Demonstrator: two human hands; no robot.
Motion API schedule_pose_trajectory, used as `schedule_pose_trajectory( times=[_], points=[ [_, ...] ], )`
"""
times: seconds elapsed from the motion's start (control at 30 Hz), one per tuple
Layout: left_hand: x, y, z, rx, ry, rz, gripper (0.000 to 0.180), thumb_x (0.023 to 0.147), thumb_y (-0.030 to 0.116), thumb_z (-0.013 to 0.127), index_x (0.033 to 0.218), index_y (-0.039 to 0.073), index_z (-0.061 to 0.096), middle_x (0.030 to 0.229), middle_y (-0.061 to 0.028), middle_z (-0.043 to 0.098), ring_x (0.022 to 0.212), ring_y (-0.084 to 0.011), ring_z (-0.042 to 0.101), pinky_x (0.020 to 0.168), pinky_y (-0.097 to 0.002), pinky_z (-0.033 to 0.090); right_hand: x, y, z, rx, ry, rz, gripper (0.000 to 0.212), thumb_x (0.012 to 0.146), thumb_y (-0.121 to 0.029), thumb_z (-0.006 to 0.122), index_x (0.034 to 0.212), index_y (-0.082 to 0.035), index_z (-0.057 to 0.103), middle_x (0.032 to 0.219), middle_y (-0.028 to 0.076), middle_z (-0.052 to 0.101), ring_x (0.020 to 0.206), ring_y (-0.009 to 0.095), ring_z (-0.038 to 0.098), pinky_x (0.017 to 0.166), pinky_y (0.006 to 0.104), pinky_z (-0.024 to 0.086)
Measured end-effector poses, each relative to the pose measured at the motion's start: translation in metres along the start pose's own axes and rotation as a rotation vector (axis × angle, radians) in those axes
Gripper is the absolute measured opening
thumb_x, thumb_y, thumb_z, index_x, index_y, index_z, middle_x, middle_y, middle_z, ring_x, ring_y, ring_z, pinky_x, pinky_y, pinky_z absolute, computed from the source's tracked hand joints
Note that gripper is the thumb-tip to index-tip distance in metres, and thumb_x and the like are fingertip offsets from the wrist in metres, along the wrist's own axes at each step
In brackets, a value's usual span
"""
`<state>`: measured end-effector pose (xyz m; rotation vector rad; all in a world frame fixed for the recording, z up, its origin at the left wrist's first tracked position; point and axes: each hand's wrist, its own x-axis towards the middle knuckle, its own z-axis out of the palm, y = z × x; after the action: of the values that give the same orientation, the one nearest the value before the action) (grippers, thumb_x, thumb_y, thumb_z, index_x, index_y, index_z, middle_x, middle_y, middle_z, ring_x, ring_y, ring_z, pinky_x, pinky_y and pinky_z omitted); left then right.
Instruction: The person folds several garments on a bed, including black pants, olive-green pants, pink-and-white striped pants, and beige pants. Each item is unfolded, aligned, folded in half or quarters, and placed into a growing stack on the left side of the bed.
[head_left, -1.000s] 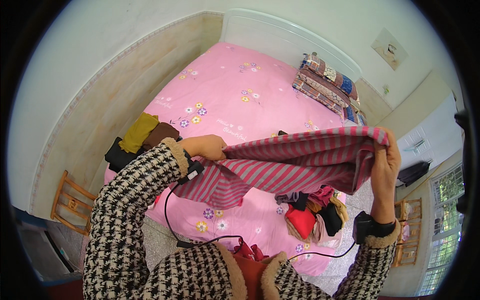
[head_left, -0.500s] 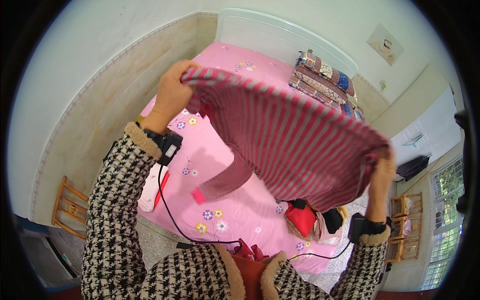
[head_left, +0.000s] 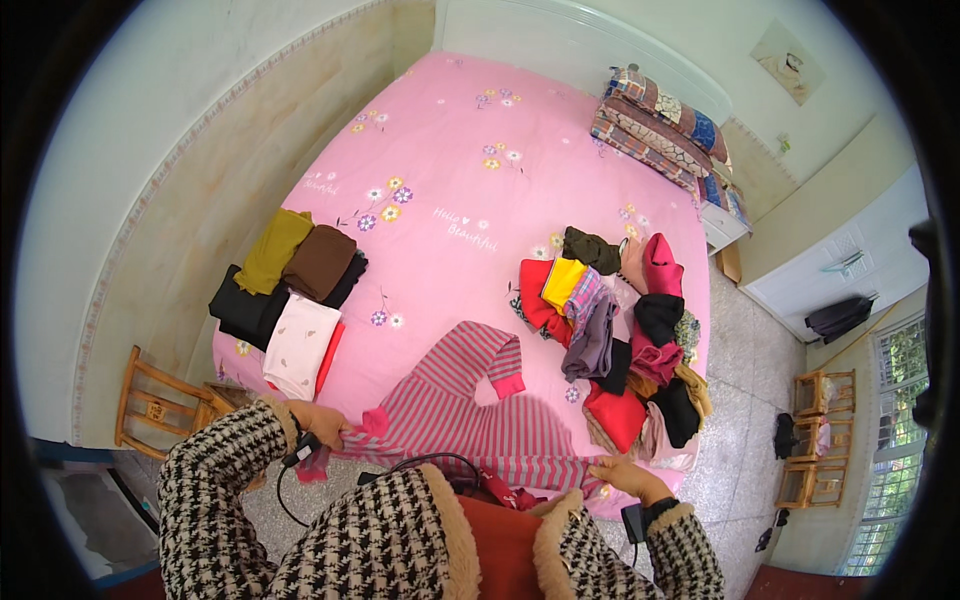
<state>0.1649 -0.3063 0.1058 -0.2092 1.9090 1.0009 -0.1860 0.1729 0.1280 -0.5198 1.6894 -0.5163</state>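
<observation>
A long-sleeved top with pink and grey stripes [head_left: 480, 410] lies spread over the near edge of the pink bed. One sleeve, ending in a bright pink cuff, bends out on its far side. My left hand [head_left: 322, 424] is closed on the left end of the top, beside another pink cuff. At the opposite end, my right hand [head_left: 632, 478] pinches the near edge. The cloth is stretched between both hands. Part of its near edge hangs toward my body and is hidden behind my jacket and a black cable [head_left: 440, 457].
Folded clothes [head_left: 303, 345] sit in stacks on the bed's left side. A heap of mixed clothes [head_left: 610, 330] lies to the right of the top. Folded quilts [head_left: 660, 130] rest by the headboard. Wooden chairs [head_left: 150, 405] stand left and right of the bed.
The striped top, held up in the air before, has come down onto the near part of the bed. Both hands have lowered toward my body, still gripping it.
</observation>
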Motion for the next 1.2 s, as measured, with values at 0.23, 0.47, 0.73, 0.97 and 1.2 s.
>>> schedule_pose_trajectory(
  times=[0.23,0.47,0.73,0.97,1.2],
  points=[
    [0.01,0.024,-0.143,0.352,0.752,-0.049,0.021,0.068,0.019,0.054,0.079,0.003,0.063,0.074,-0.0189,0.064,0.069,-0.0339,0.064,0.06,-0.0434,0.051,0.056,-0.063,-0.111,-0.713,0.458,-0.406,0.019,0.089,-0.01,0.047,0.1,-0.003,0.061,0.087,0.012,0.06,0.076,0.025,0.054,0.066,0.0381,0.044],
    [-0.124,0.161,-0.332,0.251,1.766,0.223,0.023,0.08,0.012,0.049,0.099,0.008,0.061,0.088,-0.0204,0.061,0.083,-0.0374,0.06,0.074,-0.0426,0.047,-0.01,-0.26,-0.246,0.11,1.072,-0.898,0.023,0.093,-0.023,0.049,0.107,-0.006,0.058,0.084,-0.004,0.058,0.068,0.007,0.049,0.058,0.024,0.039],
    [-0.196,0.209,-0.293,0.267,2.092,0.618,0.008,0.081,0.002,0.048,0.085,0.003,0.055,0.064,-0.0103,0.058,0.043,-0.0178,0.055,0.039,-0.0311,0.044,-0.048,-0.302,-0.219,0.085,1.177,-1.317,0.026,0.097,-0.018,0.046,0.114,-0.002,0.056,0.1,0.002,0.061,0.09,0.011,0.054,0.082,0.0254,0.043],
    [-0.075,0.069,-0.18,0.709,1.785,0.297,0.029,0.067,0.003,0.064,0.096,0.005,0.059,0.094,-0.0157,0.06,0.091,-0.0357,0.056,0.079,-0.0434,0.043,0.068,-0.157,-0.111,-0.092,1.042,-0.909,0.024,0.091,0.0,0.04,0.109,-0.001,0.055,0.101,0.013,0.06,0.093,0.021,0.058,0.083,0.0327,0.045],
    [0.07,-0.028,-0.02,0.642,1.053,-0.047,0.021,0.077,0.01,0.053,0.097,0.011,0.061,0.083,-0.012,0.059,0.085,-0.03,0.058,0.074,-0.0413,0.044,0.162,0.04,0.007,-0.481,0.861,-0.394,0.025,0.083,-0.004,0.044,0.104,-0.006,0.057,0.096,0.018,0.06,0.096,0.037,0.054,0.08,0.0502,0.04]
  ],
)
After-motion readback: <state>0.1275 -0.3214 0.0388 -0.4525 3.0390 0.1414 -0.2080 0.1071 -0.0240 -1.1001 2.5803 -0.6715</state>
